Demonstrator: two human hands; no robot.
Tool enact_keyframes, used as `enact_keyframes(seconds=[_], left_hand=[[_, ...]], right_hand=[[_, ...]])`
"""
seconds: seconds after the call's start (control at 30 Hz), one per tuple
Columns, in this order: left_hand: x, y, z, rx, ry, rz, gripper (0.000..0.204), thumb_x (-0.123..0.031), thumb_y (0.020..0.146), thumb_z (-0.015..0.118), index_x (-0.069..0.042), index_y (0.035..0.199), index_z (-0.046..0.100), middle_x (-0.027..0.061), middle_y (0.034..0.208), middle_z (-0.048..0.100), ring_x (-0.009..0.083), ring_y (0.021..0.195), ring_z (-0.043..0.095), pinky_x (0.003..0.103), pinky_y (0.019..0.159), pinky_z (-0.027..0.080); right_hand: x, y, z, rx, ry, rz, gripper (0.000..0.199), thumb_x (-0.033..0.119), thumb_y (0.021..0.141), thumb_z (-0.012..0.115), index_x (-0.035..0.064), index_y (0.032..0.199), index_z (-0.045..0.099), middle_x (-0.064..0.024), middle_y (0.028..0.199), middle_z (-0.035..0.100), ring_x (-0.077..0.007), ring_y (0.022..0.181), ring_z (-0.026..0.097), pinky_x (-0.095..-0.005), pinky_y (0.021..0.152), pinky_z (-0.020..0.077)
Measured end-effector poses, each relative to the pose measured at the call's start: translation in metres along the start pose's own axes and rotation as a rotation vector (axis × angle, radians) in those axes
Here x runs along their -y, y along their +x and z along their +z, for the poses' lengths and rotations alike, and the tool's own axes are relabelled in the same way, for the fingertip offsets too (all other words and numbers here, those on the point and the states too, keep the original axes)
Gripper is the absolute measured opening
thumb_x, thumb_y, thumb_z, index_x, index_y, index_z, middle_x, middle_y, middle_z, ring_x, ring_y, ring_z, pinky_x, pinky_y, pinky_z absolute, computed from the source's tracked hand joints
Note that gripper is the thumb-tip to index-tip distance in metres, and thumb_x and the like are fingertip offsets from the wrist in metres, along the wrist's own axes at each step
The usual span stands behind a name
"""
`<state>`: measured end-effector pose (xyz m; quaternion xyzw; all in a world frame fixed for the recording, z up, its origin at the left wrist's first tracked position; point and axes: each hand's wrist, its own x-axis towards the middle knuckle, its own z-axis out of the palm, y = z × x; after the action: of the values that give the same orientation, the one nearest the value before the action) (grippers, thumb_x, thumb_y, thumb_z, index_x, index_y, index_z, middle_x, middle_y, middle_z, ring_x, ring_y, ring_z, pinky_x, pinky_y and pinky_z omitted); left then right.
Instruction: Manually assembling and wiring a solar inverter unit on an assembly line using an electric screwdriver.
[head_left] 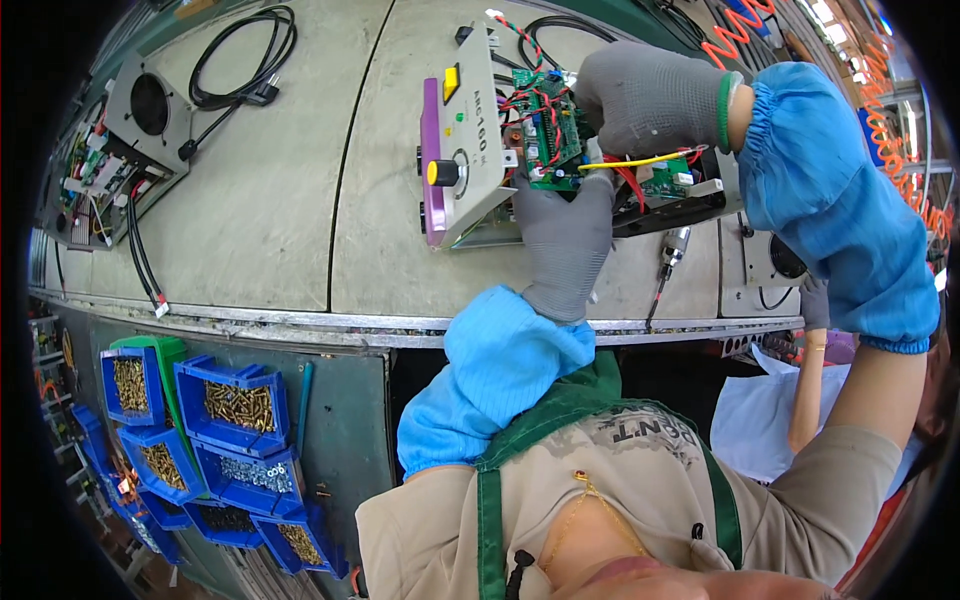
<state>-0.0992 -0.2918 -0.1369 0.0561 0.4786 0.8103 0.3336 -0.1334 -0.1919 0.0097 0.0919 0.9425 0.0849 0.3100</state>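
Observation:
My left hand, in a grey glove, reaches up into an opened machine. Its fingers close on the lower edge of a green circuit board, which stands upright behind the front panel. My right hand, gloved alike, is curled at the board's right side; its fingertips are hidden behind parts and wires. The machine's front panel is pale with a purple edge, a yellow switch and a black-and-yellow knob. A yellow wire and red wires run beneath my right hand.
A screwdriver-like tool lies near the bench's metal front edge. Another opened machine with a black cable stands far left. Blue bins of screws hang below the bench. Orange coiled hoses and a co-worker's arm are at right.

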Motion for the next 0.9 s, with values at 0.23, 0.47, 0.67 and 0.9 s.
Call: enact_keyframes(seconds=[0.23,0.47,0.67,0.9], left_hand=[[-0.006,-0.004,0.001,0.026,-0.155,-0.021,0.049,0.0,0.081,0.068,0.001,0.124,0.047,0.0099,0.105,0.062,0.015,0.087,0.063,0.029,0.077,0.051],[-0.001,0.001,-0.005,0.05,-0.085,-0.047,0.042,-0.001,0.08,0.071,0.0,0.118,0.055,0.0084,0.103,0.064,0.013,0.086,0.062,0.028,0.078,0.05],[-0.007,-0.006,-0.002,-0.026,-0.098,-0.107,0.039,0.003,0.079,0.067,0.002,0.116,0.055,0.0065,0.095,0.062,0.0116,0.08,0.061,0.026,0.069,0.051],[0.002,0.002,-0.012,0.123,-0.168,-0.152,0.043,-0.002,0.08,0.069,0.001,0.12,0.053,0.0068,0.095,0.061,0.0121,0.077,0.059,0.025,0.062,0.048]], right_hand=[[0.013,-0.012,-0.013,-0.074,0.11,0.036,0.022,0.014,0.067,0.067,-0.0029,0.081,0.071,-0.0193,0.072,0.067,-0.0297,0.066,0.067,-0.0362,0.066,0.0546],[0.002,-0.003,0.0,-0.021,-0.047,0.059,0.023,0.016,0.067,0.066,-0.002,0.08,0.07,-0.0207,0.075,0.066,-0.0312,0.07,0.067,-0.0388,0.067,0.0543],[0.0,-0.009,0.026,-0.209,0.004,-0.014,0.027,0.014,0.065,0.062,-0.0013,0.086,0.068,-0.0228,0.08,0.065,-0.0385,0.079,0.065,-0.0438,0.071,0.0526],[-0.003,-0.016,0.023,-0.311,0.038,-0.058,0.029,0.018,0.067,0.065,-0.0006,0.089,0.067,-0.0222,0.079,0.064,-0.0374,0.079,0.065,-0.0424,0.07,0.0524]])
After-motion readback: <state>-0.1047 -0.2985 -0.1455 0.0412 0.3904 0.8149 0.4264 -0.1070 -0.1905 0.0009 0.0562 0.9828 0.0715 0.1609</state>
